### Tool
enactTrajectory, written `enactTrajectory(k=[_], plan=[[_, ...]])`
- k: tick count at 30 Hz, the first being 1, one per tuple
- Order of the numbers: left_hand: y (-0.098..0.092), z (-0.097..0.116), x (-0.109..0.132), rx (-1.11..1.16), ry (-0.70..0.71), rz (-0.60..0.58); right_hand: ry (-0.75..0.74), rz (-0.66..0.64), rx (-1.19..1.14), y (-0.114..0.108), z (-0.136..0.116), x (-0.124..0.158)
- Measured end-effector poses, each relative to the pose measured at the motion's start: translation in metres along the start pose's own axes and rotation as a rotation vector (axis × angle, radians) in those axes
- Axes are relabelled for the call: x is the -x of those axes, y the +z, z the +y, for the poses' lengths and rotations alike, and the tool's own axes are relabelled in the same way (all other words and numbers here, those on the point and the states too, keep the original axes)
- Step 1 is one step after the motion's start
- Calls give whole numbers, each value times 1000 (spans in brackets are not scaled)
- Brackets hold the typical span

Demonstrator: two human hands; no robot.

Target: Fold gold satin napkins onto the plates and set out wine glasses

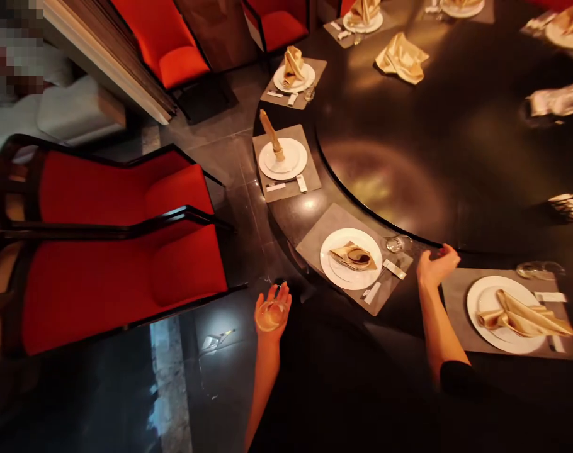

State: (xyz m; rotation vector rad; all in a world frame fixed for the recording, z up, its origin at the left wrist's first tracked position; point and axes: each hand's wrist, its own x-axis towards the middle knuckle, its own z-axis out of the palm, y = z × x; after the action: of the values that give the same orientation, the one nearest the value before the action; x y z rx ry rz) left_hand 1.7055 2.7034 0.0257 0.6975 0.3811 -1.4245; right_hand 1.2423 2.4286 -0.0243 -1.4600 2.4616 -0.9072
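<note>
My left hand [272,304] is low at the table's outer edge, its fingers around a clear drinking glass [269,316] with a little pale liquid in it. My right hand [436,265] is open and empty, hovering over the black round table [362,217] near its inner raised disc. That hand is closest to a grey placemat [456,314] on its right. A white plate [350,277] with a folded gold napkin [353,256] lies to its left, and a clear glass [396,243] stands just beyond.
Red armchairs with dark frames [111,251] stand along the left, beside a dark tiled floor. Several more place settings with plates and gold napkins curve around the table. A pale sofa [73,113] and a curtain [135,56] stand at the far left.
</note>
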Motion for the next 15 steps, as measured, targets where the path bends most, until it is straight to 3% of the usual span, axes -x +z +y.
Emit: enactTrajectory(k=[1, 2, 6, 7, 9, 11, 15], plan=[[10, 21, -5, -2, 33, 13, -64, 16, -66, -8, -33, 23], [21, 42, -9, -6, 68, 18, -149, -53, -146, -13, -72, 52], [65, 117, -17, -57, 210, -75, -686, -860, -497, -8, -247, 197], [76, 133, -18, -73, 237, -117, -849, -940, -548, -1, -286, 232], [95, 159, -20, -107, 267, -192, -977, -944, -641, 14, -348, 287], [111, 179, -25, -134, 280, -236, -988, -903, -689, 29, -390, 318], [130, 212, -54, -154, 239, -268, -950, -913, -729, 64, -431, 324]])
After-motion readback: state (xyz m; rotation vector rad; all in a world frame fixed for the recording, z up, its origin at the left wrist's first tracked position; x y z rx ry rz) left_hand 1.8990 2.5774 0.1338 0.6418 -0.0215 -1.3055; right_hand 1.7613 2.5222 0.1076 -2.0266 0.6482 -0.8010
